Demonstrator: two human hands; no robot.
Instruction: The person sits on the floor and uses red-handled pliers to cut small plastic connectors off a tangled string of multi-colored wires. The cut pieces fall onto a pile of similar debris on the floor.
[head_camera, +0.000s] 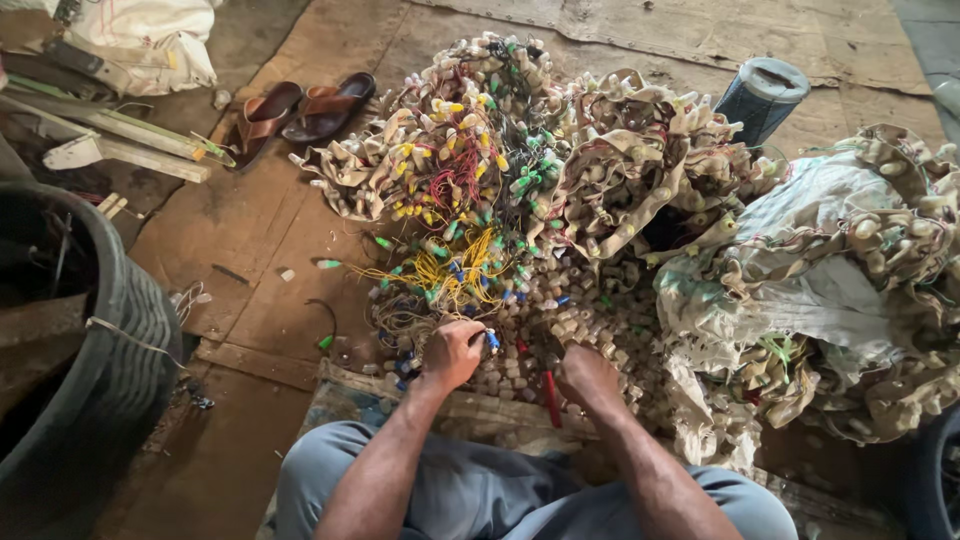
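I am noting the scene from left to right. At the far left a dark tub is standing on the floor, well apart from my work. Far behind it a pair of brown sandals is lying side by side, parked clear of the heap.

In the middle, a tangle of yellow and red wires with small coloured caps is spreading away from me, piled within arm's reach so I can draw from it while seated. My left hand is closing around a bunch of these wires at the near edge of the tangle, fingers curled tight; a blue cap is showing just beside the knuckles.

My right hand is resting fingers-down on the bed of pale plugs, and a red-handled tool is lying beside it, between my hands. I cannot tell whether that hand is gripping the tool or only touching it.

To the right, sacks are lying open, heaped with more pale plugs. A blue can is standing far right, upright.
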